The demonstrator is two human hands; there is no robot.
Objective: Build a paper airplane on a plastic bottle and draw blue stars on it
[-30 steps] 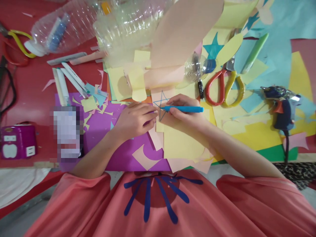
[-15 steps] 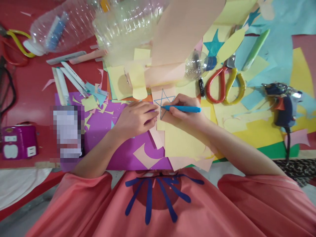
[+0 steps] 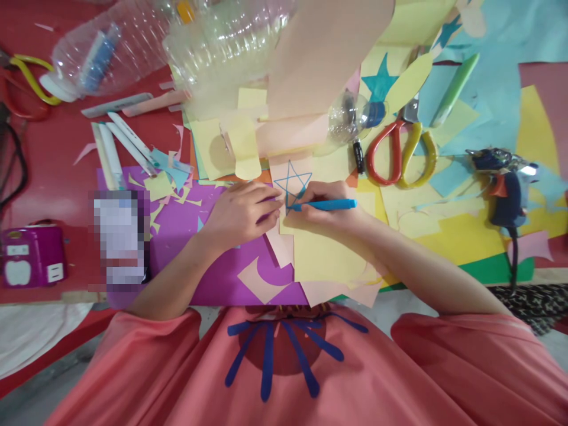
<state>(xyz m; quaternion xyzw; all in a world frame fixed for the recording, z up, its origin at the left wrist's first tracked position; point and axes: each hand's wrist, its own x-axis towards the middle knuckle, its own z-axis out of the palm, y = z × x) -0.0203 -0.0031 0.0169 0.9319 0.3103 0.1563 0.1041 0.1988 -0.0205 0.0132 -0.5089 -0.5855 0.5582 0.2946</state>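
Note:
My right hand [image 3: 326, 204] is closed around a blue felt-tip pen [image 3: 335, 205], its tip on a pale pink paper piece [image 3: 279, 167]. A star outline [image 3: 290, 177] in blue lines is drawn there, partly covered by my right fingers. Across from it, my left hand [image 3: 251, 213] lies flat with fingers stretched, its fingertips at the left edge of that paper. Under the left hand is a purple sheet [image 3: 177, 236], and below the right one a pale yellow sheet [image 3: 331, 251].
Red-and-yellow scissors [image 3: 402, 154] and a glue gun [image 3: 508, 189] lie at right. Clear plastic bottles [image 3: 115, 53] stretch across the back left. Several white pens [image 3: 131, 142], paper scraps [image 3: 189, 195] and a phone [image 3: 119, 236] are on the left. A teal paper star [image 3: 379, 77] lies at the back.
My right hand has moved the pen tip down and slightly left along the star's lower left point. The star's outline has gained lines near there. My left hand stays flat in place.

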